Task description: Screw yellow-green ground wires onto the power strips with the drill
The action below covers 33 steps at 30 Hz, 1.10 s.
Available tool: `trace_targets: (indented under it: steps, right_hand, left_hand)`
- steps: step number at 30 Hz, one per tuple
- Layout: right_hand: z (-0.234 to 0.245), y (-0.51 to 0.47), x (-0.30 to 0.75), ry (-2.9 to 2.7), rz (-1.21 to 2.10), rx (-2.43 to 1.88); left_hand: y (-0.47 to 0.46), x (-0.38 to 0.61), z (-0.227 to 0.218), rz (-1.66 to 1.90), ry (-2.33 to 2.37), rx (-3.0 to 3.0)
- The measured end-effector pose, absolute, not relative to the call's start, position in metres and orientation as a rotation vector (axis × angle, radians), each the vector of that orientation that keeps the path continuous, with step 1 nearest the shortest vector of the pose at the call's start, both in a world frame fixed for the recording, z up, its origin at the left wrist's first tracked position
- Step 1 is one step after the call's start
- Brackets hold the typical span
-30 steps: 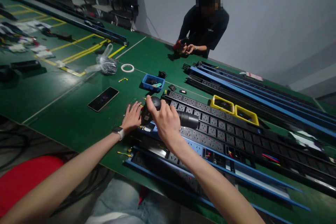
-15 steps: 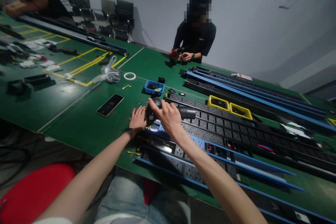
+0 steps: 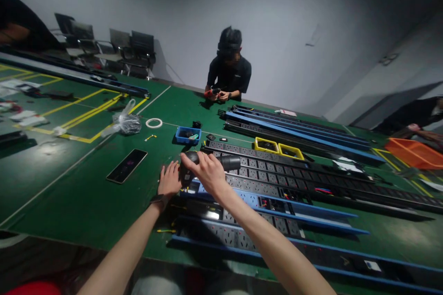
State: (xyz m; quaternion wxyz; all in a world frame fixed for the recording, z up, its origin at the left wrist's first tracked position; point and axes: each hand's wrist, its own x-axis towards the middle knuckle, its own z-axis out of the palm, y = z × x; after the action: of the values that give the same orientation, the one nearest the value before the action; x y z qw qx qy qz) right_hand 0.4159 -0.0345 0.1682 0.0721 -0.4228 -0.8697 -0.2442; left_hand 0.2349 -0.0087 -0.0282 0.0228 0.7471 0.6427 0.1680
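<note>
My right hand (image 3: 207,170) is closed over a black drill-like tool (image 3: 230,162), whose dark cylindrical end sticks out to the right; its exact kind is unclear. The tool is over the near-left ends of the socket strips. Left of it, my left hand (image 3: 169,179) lies low with its fingers stretched out, close to the tool's rounded end. Under my forearms runs a blue-edged socket strip (image 3: 238,238), with an open blue housing (image 3: 247,199) just beyond it. What the tool touches below is hidden by my right hand.
A phone (image 3: 127,166) lies to the left on the green table. Beyond my hands are a blue bin (image 3: 188,135), yellow bins (image 3: 266,145), a tape roll (image 3: 154,123) and a plastic bag (image 3: 126,123). Across the table a person (image 3: 230,71) holds a red tool. An orange crate (image 3: 415,153) stands far right.
The view has shifted right and up, bringing the orange crate and another person at the right into sight. My hands and the tool keep nearly the same pose.
</note>
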Motion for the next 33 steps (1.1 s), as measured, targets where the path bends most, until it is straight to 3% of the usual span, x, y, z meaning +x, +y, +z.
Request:
trace_targets:
  steps: [33]
  right_hand:
    - [0.176, -0.032, 0.412, -2.708, -0.656, -1.221]
  left_hand:
    - [-0.011, 0.236, -0.023, 0.437, 1.958, 2.366]
